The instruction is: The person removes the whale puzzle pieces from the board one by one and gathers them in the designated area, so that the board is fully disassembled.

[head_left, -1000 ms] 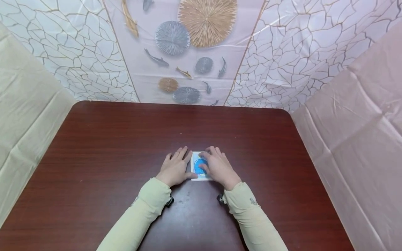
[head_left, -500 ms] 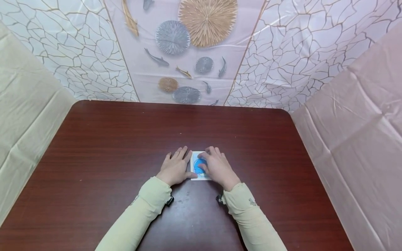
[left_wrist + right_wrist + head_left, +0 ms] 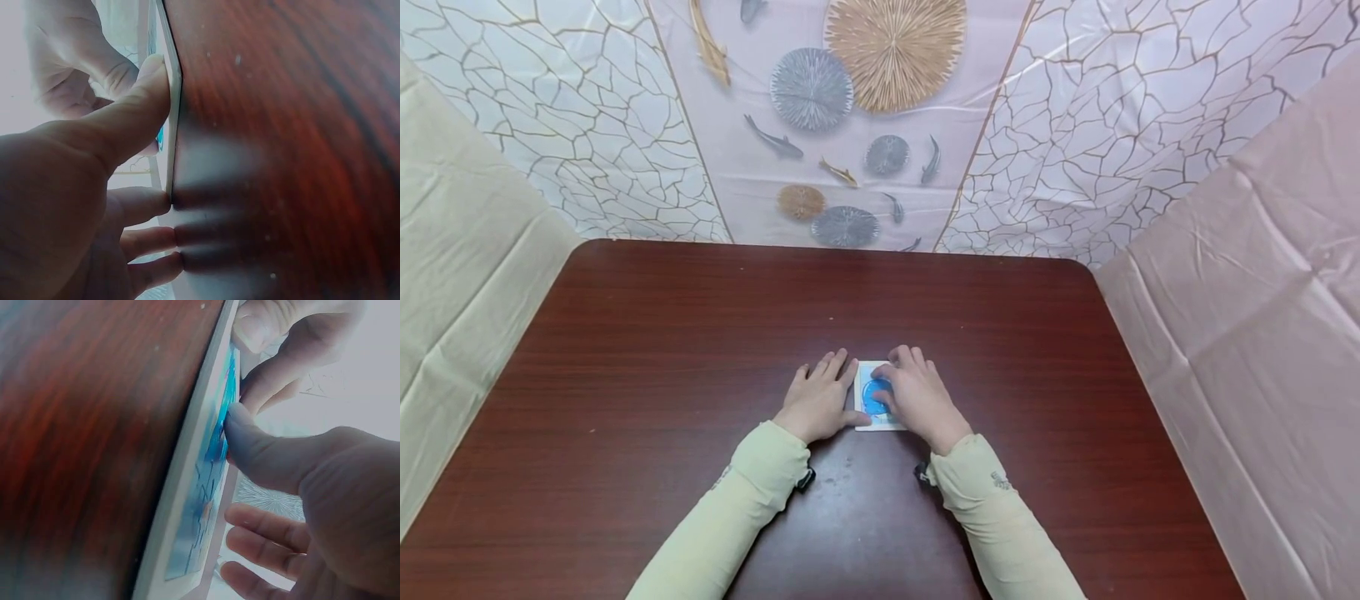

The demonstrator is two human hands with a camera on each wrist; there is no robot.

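Dark table (image 3: 685, 350) carries the board (image 3: 194, 506) flat, well apart from its far edge. I see the right hand (image 3: 925, 406) barely shift over the blue circle (image 3: 868, 402), grip unclear; the left hand (image 3: 817, 404), straight-fingered and clasping nothing, thumbs the board's near left corner, so progress seems slight.

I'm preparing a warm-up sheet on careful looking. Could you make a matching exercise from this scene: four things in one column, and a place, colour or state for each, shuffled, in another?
1. Left hand
2. Right hand
3. Board
4. Table

A. Dark reddish brown, with streaky grain
B. Thumb at the blue circle
C. White-edged and lying flat
D. Thumb over a near corner, other fingers straight

Pairs: 1-D, 2-B, 3-C, 4-A
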